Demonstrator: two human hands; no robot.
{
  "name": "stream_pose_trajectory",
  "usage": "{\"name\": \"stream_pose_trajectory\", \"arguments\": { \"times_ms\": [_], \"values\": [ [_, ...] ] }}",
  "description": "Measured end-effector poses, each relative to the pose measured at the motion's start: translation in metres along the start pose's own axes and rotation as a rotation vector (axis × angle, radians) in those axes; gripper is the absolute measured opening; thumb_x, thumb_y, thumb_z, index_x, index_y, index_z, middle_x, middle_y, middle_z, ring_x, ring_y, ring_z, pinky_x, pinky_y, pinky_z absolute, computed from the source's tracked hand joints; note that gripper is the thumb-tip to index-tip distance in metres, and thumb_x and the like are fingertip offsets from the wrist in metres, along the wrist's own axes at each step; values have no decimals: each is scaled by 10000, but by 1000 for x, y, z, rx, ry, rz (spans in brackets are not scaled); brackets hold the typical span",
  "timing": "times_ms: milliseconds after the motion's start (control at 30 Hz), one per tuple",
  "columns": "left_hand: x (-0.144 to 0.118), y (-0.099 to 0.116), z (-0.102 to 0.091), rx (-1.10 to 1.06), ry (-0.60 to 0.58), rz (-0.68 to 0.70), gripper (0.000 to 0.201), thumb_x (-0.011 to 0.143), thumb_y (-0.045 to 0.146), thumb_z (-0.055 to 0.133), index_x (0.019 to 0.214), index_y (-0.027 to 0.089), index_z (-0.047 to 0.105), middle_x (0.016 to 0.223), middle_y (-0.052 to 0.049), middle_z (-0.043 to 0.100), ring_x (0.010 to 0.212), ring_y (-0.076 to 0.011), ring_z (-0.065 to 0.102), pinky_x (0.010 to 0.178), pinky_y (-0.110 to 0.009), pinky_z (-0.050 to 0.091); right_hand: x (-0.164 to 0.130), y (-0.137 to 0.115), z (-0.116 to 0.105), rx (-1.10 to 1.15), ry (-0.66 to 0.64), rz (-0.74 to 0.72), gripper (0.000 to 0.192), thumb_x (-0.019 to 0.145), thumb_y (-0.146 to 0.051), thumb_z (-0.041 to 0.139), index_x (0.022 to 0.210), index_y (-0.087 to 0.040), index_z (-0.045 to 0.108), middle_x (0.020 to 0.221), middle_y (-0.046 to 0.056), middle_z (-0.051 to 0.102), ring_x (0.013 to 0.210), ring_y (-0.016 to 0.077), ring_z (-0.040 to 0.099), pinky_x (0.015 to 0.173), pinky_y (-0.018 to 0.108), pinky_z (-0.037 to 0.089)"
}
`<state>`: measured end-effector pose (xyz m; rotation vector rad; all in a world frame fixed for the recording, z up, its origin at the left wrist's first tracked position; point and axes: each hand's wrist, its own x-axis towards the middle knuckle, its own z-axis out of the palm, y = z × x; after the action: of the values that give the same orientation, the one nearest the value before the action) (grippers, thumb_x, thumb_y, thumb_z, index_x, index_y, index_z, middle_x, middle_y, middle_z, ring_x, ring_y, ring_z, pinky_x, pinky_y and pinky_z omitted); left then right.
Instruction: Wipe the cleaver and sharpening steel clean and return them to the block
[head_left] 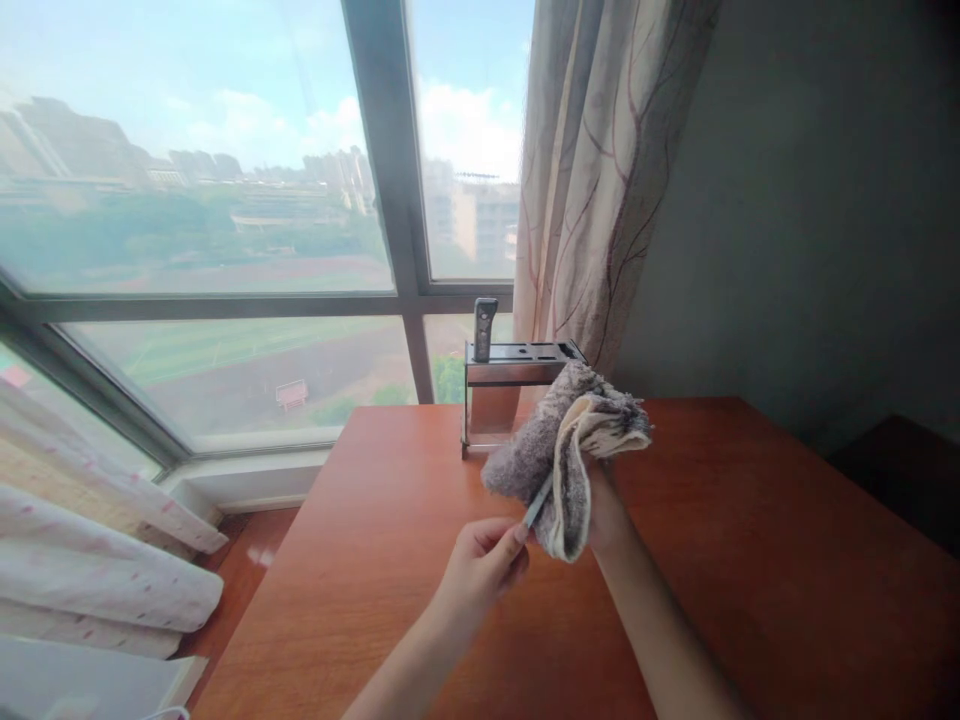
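Observation:
My left hand (495, 552) is closed in a pinch on the lower end of a slim, flat, pale metal-looking strip (538, 502). The strip's upper part goes in under a grey and cream towel (525, 465), so its full shape and kind are hidden. My right hand (602, 505) holds the bunched towel from behind and to the right, its fingers mostly covered by the folds. Just behind the towel stands a metal knife rack (491, 373) with slots in its top. A dark-handled knife (484, 328) sits upright in its left end.
The rack stands near the far edge of a reddish-brown wooden table (360, 560). Beyond it are a large window (382, 150) and a patterned curtain (592, 170). Another light curtain (90, 560) hangs low at the left. A dark wall (810, 220) rises on the right.

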<state>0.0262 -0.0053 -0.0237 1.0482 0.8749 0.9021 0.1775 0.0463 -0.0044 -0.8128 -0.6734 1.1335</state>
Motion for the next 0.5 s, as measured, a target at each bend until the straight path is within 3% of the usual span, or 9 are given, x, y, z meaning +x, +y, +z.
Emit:
{"name": "stream_pose_trajectory", "arguments": {
  "times_ms": [100,200,267,400,500],
  "values": [
    [3,3,-9,225,172,179,394,773,507,642,719,118,679,533,4,521,476,-84,387,444,-201,289,-2,4,-2,58,53,-4,475,620,-390,811,1059,-311,646,915,-31,736,751,226,698,660,359,579],
    [4,5,-20,420,310,345,282,799,403,637,754,137,719,632,-31,616,601,-139,515,559,-227,402,-2,3,-1,53,123,-47,358,622,-324,825,944,-301,668,878,-32,743,726,216,696,664,344,584],
    [3,6,-24,514,363,408,236,807,364,632,786,152,733,658,-35,645,626,-154,545,589,-233,424,-2,2,0,61,94,-58,344,637,-321,819,947,-307,670,897,-24,744,760,210,697,680,328,583],
    [2,8,-24,681,383,481,204,838,337,601,839,180,732,693,-38,663,619,-148,548,602,-230,419,-6,3,0,147,-1,-3,449,627,-364,816,1040,-312,650,953,-22,733,856,210,697,747,337,580],
    [1,9,-19,718,251,479,256,875,355,551,784,172,705,678,-35,626,624,-141,522,602,-229,391,-8,5,-4,187,-25,86,447,607,-455,805,994,-280,667,940,-11,733,908,232,688,780,370,574]
  ]
}}
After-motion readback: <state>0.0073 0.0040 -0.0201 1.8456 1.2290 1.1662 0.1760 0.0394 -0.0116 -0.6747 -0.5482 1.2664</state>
